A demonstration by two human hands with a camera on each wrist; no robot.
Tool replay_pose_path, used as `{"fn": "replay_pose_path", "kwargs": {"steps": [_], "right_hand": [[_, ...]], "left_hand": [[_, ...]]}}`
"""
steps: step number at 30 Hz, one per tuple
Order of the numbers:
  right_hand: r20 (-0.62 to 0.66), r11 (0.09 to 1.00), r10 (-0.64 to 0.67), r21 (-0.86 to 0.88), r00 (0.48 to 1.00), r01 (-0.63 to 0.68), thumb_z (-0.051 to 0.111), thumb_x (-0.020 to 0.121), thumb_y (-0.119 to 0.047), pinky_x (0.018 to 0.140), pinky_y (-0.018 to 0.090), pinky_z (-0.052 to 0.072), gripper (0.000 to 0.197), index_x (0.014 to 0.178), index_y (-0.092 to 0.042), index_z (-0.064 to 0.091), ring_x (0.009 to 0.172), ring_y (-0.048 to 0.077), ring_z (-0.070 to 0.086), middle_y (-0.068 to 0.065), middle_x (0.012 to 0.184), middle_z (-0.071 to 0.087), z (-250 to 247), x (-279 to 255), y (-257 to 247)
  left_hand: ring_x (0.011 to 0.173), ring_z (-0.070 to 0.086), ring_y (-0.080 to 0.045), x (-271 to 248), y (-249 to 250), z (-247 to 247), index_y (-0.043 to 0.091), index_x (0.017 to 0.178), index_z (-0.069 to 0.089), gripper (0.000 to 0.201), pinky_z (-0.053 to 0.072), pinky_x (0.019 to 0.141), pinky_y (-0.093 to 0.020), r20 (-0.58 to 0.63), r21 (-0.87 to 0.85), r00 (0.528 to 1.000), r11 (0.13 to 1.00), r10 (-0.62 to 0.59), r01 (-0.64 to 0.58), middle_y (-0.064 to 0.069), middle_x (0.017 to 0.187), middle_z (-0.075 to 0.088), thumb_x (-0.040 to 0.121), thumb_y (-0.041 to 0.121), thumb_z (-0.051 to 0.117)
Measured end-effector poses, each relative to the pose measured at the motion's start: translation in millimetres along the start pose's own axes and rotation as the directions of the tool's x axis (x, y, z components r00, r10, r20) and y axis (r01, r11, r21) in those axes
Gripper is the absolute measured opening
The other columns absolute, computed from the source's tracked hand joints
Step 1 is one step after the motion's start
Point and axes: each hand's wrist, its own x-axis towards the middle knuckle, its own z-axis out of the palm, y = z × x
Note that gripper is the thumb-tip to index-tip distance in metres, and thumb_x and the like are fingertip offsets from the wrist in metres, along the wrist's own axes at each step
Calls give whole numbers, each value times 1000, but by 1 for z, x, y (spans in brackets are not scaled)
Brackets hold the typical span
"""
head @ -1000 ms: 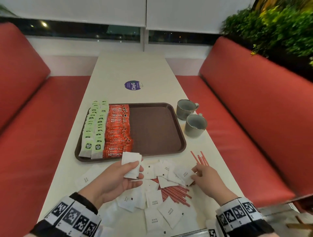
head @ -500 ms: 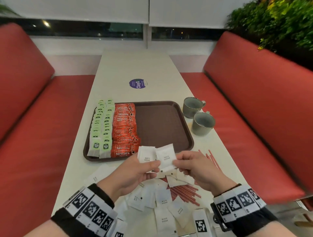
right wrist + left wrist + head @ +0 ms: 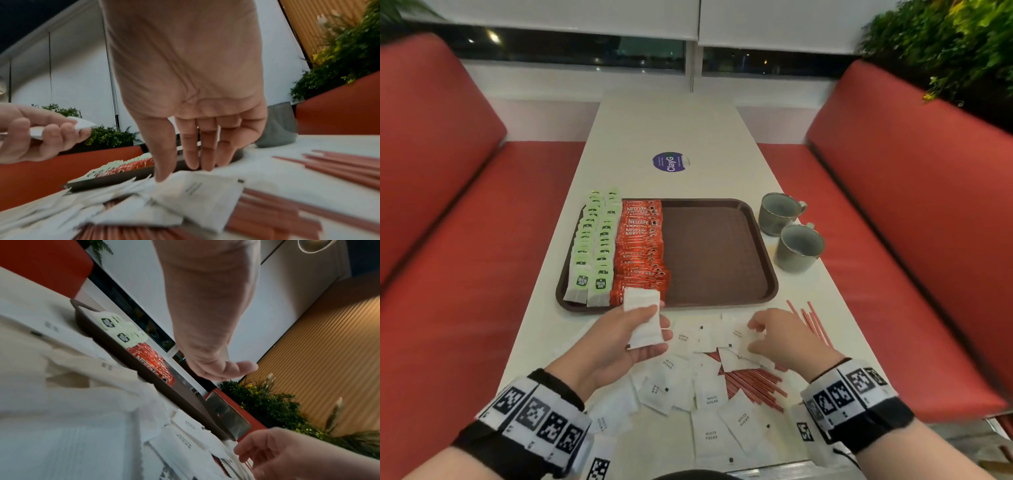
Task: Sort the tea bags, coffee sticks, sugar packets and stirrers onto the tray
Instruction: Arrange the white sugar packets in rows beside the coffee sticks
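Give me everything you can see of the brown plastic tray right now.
The brown rectangular tray has rounded corners, a raised rim and a fine textured floor, and looks like plastic. It lies flat on the white table, just beyond the loose white sugar packets. Two rows of green tea bags fill its left edge, with a row of red coffee sticks beside them. The right half is bare. The left hand holds white packets over its near rim. Whether they touch it is unclear.
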Motion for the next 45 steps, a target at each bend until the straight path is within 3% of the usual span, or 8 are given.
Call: {"fn": "replay_pose_path", "kwargs": {"steps": [6,10,13,19,27,32,37,45], "right_hand": [[-14,981,-35,-190,999,32,71,78,-35,97,37,43,55,127,-28,49,111,18,47,-4,120,49,13,7,4],[30,1000,1,26,1000,-2,66,83,-21,69,29,53,21,102,-21,58,82,13,55,-5,99,56,10,7,6],[-10,980,-22,195,1000,23,62,87,-16,56,19,40,6,85,-19,58,71,12,54,-6,80,55,3,8,13],[102,508,-167,861,981,-3,61,88,0,54,21,47,5,85,-4,63,60,13,62,7,73,68,-36,-10,-1],[71,367,-263,930,962,32,64,84,3,49,23,49,22,69,-10,54,57,16,62,8,69,64,-42,-12,-64],[48,387,-268,920,962,62,66,84,0,58,27,53,17,72,-9,59,68,20,64,11,75,67,-34,-3,-80],[50,552,-253,828,966,102,76,77,-3,54,21,42,24,62,-12,59,53,10,52,9,61,56,-24,8,-86],[-170,605,-84,774,982,186,67,83,0,49,23,33,29,61,-11,52,48,13,44,5,54,55,-69,96,-97]], "left_hand": [[76,66,-24,-4,1,-5,6,112,61,20,51,60,-32,-23,40,999,999,27,-26,-13,84,67,94,12,54],[75,67,-23,-8,1,-7,7,111,61,19,53,59,-31,-6,56,1000,998,23,-23,-13,84,68,92,12,57],[74,67,-22,-11,3,-12,8,108,62,18,54,58,-30,4,75,1000,997,20,-20,-11,82,68,90,11,59],[73,66,-20,-15,16,-16,9,105,60,19,53,62,-30,44,125,998,991,41,-47,-10,80,68,86,5,63],[74,66,-16,-15,27,11,10,104,64,30,52,62,-27,236,222,970,968,62,-116,-7,88,71,76,5,71],[79,68,-18,-9,26,8,11,113,62,33,51,59,-27,135,255,980,950,147,-178,-8,99,74,83,-2,66],[87,69,-20,3,34,-3,14,112,62,30,52,62,-26,33,264,984,948,176,-179,-5,101,73,85,2,66],[60,63,-29,27,50,-38,4,103,58,23,46,45,-29,-170,-161,981,980,89,-117,-21,69,67,95,10,37]]}}
